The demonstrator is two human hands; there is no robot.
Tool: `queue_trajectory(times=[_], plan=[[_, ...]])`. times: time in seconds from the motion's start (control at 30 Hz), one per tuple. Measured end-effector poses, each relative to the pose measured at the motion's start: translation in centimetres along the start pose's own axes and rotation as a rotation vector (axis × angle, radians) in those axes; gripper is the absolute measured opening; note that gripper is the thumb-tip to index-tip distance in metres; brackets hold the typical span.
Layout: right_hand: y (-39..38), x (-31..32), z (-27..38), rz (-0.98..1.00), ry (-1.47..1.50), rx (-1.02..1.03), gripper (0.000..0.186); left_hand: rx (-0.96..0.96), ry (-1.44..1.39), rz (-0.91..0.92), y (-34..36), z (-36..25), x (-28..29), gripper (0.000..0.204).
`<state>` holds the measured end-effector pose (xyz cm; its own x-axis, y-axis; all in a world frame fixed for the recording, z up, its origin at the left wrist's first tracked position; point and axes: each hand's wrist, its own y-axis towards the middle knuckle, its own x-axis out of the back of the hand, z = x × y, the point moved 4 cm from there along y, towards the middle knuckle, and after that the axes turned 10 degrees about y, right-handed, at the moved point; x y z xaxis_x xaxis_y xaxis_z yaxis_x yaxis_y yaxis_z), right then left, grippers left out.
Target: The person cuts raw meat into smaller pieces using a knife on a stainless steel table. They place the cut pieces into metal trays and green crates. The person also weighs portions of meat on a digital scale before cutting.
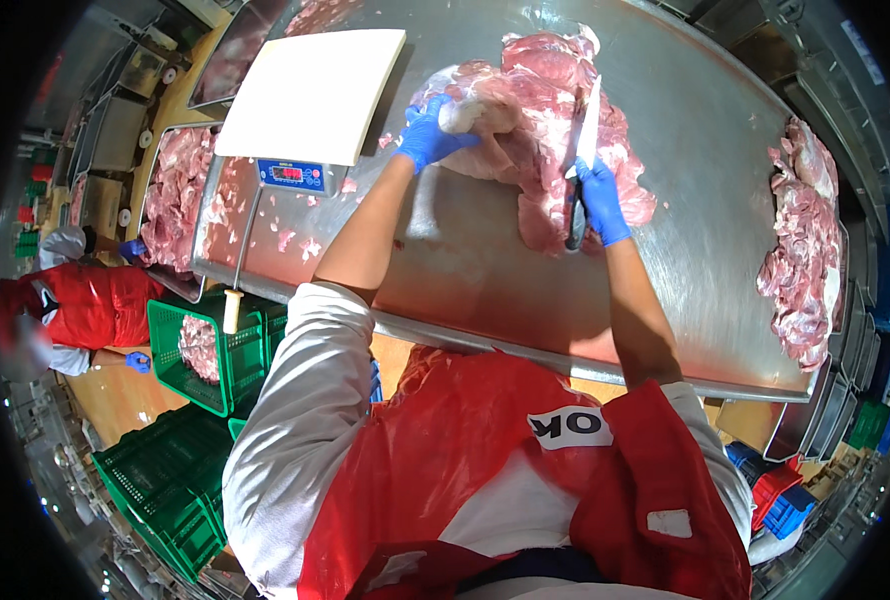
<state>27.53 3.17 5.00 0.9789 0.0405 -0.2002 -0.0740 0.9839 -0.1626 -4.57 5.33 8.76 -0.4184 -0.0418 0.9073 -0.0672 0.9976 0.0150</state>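
Note:
A large slab of pink raw meat lies near the back middle of the steel table. My left hand, in a blue glove, has its fingers on a paler, fatty part at the slab's left side, thumb toward the right, gripping it. My right hand, also gloved, is closed on a knife with a black handle. Its long pale blade points away from me over the right part of the meat.
A scale with a white board stands left of my hands, among scraps. Meat piles lie at far left and right. Green crates stand lower left, beside a co-worker in a red apron and blue gloves.

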Motion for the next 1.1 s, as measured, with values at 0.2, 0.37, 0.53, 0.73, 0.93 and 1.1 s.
queue_trajectory(times=[0.2,0.37,0.53,0.73,0.93,1.1], plan=[[-1.3,-2.4,0.7,-0.053,-0.255,-0.094,0.024,-0.130,0.044,-0.103,-1.9,2.1,-0.9,0.085],[-1.3,-1.2,-1.6,-0.036,-0.136,-0.099,0.023,-0.045,-0.022,0.402,7.0,1.7,0.7,0.089],[-1.8,-0.8,-3.2,-0.047,-0.055,-0.178,0.023,0.259,-0.104,0.356,12.4,3.0,-2.2,0.114],[-1.7,-1.0,-1.7,-0.008,0.089,-0.298,0.022,-0.165,-0.065,0.627,12.3,-1.9,-1.6,0.083],[-2.6,-0.8,-2.0,0.026,0.006,-0.222,0.020,-0.426,0.185,0.369,2.1,-6.6,2.2,0.066],[-2.5,0.1,-2.9,0.087,-0.052,-0.110,0.020,-0.618,0.151,-0.138,-11.2,-9.6,2.5,0.055]])
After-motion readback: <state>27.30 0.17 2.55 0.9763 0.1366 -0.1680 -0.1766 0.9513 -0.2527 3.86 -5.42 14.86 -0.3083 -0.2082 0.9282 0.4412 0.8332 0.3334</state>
